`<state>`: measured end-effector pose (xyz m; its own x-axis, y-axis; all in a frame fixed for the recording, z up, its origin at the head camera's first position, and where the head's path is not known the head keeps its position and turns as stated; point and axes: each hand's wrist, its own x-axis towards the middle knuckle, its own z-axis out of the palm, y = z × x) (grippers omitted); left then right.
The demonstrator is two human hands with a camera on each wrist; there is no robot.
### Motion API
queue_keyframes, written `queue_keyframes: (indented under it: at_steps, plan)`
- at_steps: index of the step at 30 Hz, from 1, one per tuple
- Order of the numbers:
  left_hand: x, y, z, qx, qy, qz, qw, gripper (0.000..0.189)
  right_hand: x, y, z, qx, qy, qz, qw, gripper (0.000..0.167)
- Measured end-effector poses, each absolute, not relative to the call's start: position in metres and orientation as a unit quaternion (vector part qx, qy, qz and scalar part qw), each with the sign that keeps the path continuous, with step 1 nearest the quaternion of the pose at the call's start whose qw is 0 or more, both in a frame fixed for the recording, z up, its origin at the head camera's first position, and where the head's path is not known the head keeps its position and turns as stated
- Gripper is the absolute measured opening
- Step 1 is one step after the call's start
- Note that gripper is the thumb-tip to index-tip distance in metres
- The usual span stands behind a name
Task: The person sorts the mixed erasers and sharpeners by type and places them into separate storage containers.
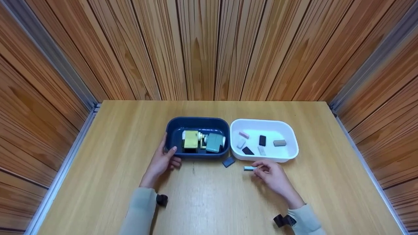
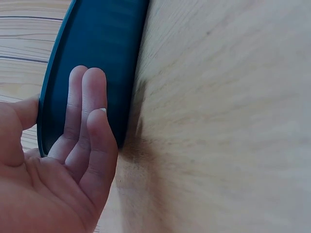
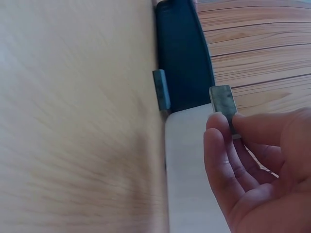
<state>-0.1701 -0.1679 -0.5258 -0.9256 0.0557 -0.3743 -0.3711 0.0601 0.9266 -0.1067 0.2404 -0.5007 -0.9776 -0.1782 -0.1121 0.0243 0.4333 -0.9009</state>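
My left hand holds the near left corner of a dark blue tray, thumb over the rim. In the left wrist view its fingers lie along the outer wall. Inside the tray sit a yellow boxy piece and a teal boxy piece, with small white and yellow parts between them. My right hand pinches one end of a small flat rectangular block, pale blue on its edge in the head view and grey-green in the right wrist view. It is held in front of a white tray.
Several small pink, pale, black and grey-brown blocks lie spread inside the white tray, among them a black block. A dark blue-grey block is on the wooden table, by the trays' adjoining near corners. Wood-panelled walls enclose the back and sides.
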Motion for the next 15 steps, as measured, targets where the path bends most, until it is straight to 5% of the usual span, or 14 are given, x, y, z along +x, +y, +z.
queue_keyframes:
  at_steps: [15]
  plan:
    - [-0.169,-0.168,-0.525,-0.104,0.712,0.676,0.158,0.071,-0.106,0.249,-0.476,-0.088,0.842,-0.527,0.068,0.015]
